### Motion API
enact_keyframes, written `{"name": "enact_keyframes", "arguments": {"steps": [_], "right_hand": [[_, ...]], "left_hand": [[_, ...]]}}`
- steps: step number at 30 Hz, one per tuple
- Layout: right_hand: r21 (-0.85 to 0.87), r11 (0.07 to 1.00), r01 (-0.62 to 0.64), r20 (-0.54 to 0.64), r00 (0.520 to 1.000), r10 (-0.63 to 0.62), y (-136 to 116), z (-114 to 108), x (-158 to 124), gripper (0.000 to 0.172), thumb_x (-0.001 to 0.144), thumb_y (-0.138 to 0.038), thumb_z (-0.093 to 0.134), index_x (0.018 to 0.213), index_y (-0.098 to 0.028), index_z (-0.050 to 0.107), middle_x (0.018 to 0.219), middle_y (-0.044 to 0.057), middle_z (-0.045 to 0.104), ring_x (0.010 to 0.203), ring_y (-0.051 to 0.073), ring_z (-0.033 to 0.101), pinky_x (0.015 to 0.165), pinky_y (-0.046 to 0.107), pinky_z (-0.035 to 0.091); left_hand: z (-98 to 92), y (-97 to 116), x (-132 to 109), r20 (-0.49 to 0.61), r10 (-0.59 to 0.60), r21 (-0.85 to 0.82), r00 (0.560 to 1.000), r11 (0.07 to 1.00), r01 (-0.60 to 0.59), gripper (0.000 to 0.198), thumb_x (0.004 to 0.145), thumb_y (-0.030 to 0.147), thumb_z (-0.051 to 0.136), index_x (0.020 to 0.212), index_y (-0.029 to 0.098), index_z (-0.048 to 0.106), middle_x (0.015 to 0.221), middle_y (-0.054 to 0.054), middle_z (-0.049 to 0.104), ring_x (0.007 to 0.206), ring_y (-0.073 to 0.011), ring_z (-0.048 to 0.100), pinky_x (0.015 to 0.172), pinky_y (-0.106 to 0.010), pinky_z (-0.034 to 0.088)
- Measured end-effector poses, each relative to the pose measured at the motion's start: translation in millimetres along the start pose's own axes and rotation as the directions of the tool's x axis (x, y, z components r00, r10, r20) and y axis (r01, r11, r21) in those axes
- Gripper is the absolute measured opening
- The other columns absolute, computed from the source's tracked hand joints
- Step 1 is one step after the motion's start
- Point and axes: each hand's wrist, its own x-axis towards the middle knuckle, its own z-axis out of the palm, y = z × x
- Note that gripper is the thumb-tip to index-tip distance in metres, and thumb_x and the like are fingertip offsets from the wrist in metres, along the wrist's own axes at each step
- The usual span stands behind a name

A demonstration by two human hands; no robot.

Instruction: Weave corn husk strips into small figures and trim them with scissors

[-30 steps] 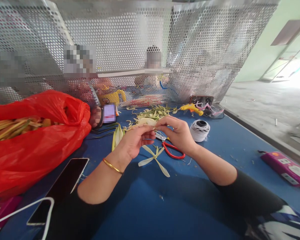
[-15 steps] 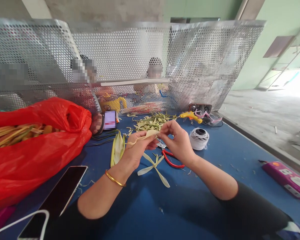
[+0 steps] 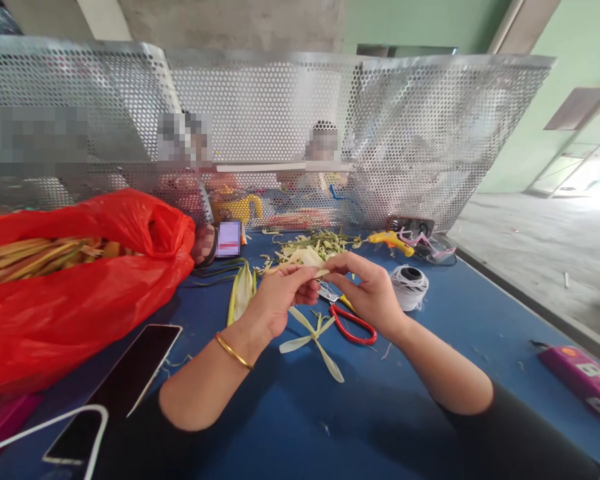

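Note:
Between both hands, above the blue table, is a pale husk strip (image 3: 307, 257). My left hand (image 3: 280, 297), with a gold bangle at the wrist, pinches it from the left. The thumb and fingertips of my right hand (image 3: 367, 290) close on its right end, near the left fingertips. Below them a husk piece with several narrow petals (image 3: 314, 335) lies on the table. Red-handled scissors (image 3: 353, 325) rest beside my right hand, their blades partly hidden. Longer green-edged husks (image 3: 242, 293) lie left of my left hand.
Cut husk scraps (image 3: 325, 243) are heaped behind the hands. A white thread spool (image 3: 409, 287) and yellow glue gun (image 3: 393, 241) are at right. At left are a red bag (image 3: 95, 293) and phone (image 3: 130, 373). People sit behind a perforated metal screen (image 3: 275, 100).
The view has shifted, so the table items appear slightly further right. The husk strip has been turned and its wide part now stands up behind my fingertips.

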Motion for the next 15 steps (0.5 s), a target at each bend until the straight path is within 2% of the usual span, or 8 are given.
{"name": "enact_keyframes", "arguments": {"steps": [6, 15], "right_hand": [[-0.053, 0.998, 0.024, -0.017, 1.0, -0.025, 0.9, 2.8, -1.4, 0.011, 0.085, -0.015, 0.056, 0.078, -0.022, 0.062, 0.075, 0.001, 0.065, 0.071, 0.014, 0.06, 0.068, 0.027, 0.048], [-0.074, 0.991, -0.111, -0.05, 0.993, 0.107, -1.9, 4.5, -3.2, 0.008, 0.082, -0.017, 0.057, 0.076, -0.021, 0.058, 0.071, 0.0, 0.064, 0.067, 0.013, 0.058, 0.065, 0.027, 0.046]], "left_hand": [[0.4, -0.4, 0.2, 0.005, -0.001, -0.011, 1.0, 1.0, 0.001, 0.011, 0.064, 0.022, 0.073, 0.061, 0.014, 0.067, 0.055, -0.002, 0.063, 0.049, -0.01, 0.056, 0.051, -0.023, 0.047], [2.8, -5.8, -0.7, -0.057, 0.192, 0.095, 0.98, 0.978, -0.186, 0.009, 0.066, 0.024, 0.075, 0.068, 0.016, 0.072, 0.057, -0.001, 0.067, 0.05, -0.0098, 0.059, 0.054, -0.021, 0.048]]}}
